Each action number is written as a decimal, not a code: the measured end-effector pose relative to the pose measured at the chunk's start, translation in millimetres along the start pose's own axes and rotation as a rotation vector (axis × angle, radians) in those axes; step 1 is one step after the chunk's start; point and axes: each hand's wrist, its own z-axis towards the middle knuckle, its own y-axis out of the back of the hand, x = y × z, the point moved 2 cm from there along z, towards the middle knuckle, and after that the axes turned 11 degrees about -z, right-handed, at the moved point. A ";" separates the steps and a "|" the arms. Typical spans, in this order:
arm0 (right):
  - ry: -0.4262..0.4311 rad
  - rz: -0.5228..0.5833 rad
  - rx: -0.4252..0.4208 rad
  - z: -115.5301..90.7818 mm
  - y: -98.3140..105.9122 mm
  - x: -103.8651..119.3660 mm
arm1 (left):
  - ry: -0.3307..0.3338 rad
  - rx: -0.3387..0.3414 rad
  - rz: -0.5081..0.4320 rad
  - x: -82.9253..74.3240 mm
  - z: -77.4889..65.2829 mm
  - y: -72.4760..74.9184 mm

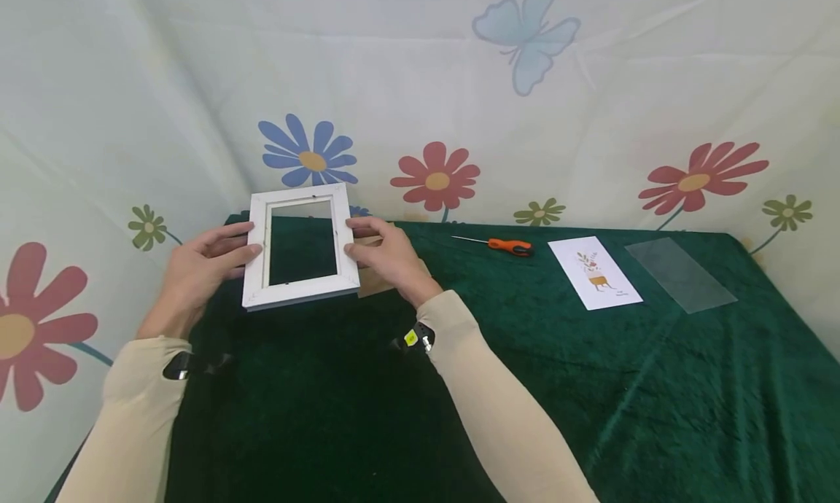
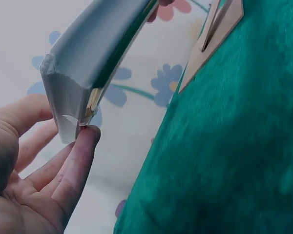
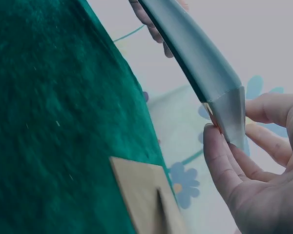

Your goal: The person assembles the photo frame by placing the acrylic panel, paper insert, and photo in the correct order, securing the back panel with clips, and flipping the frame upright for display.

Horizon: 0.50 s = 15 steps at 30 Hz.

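White picture frame (image 1: 302, 290) in grasp: holds it above the green cloth (image 1: 656, 386), between left hand (image 1: 199, 272) and right hand (image 1: 394, 260), with hands apart, pinching opposite sides. Shows a brown board (image 3: 141, 185) below right hand; rightward of that hand, orange screwdriver (image 1: 503, 246), printed card (image 1: 594, 273), clear sheet (image 1: 682, 273).

The picture frame (image 1: 302, 291) was plain white, the board (image 1: 375, 282) tan and the cloth (image 1: 315, 394) deep green. The off-white backdrop (image 1: 394, 73) bore red, blue and green flowers (image 1: 436, 180) with yellow centres, plus a light-blue butterfly (image 1: 530, 38). The screwdriver (image 1: 508, 246) had an orange-and-black handle, the card (image 1: 595, 275) a brown-and-ochre print on white; the sheet (image 1: 682, 275) was clear and colourless, the sleeves (image 1: 512, 423) cream.
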 end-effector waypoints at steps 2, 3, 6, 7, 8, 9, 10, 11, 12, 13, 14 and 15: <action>0.006 -0.017 0.003 -1.7 8.0 0.7 | -0.001 0.011 -0.008 -4.4 -0.4 -5.0; 0.008 -0.031 0.003 -2.6 12.1 1.2 | -0.002 0.016 -0.012 -6.9 -0.6 -7.7; 0.011 -0.080 0.003 -5.4 24.4 2.8 | -0.006 0.023 -0.026 -15.2 -1.7 -16.2; 0.012 -0.095 0.004 -6.4 28.4 3.2 | -0.010 0.023 -0.029 -18.0 -2.3 -19.2; 0.014 -0.107 0.005 -7.6 32.2 3.6 | -0.015 0.021 -0.032 -20.7 -2.9 -22.2; 0.016 -0.115 0.004 -9.0 36.0 4.0 | -0.023 0.021 -0.033 -23.4 -3.5 -25.2; 0.019 -0.115 0.005 -10.1 39.7 4.0 | -0.030 0.022 -0.036 -25.9 -4.3 -28.3; 0.019 -0.112 0.004 -11.3 43.2 3.9 | -0.039 0.024 -0.039 -28.3 -5.0 -31.4; 0.019 -0.108 0.002 -12.4 46.7 3.8 | -0.048 0.026 -0.042 -30.4 -5.5 -34.5; 0.018 -0.103 0.002 -13.6 50.0 3.5 | -0.056 0.029 -0.046 -32.3 -6.0 -37.5; 0.016 -0.103 0.000 -14.9 53.3 3.7 | -0.062 0.031 -0.049 -34.1 -6.5 -40.3; 0.014 -0.102 -0.002 -16.0 56.4 3.9 | -0.069 0.033 -0.051 -35.5 -6.7 -43.2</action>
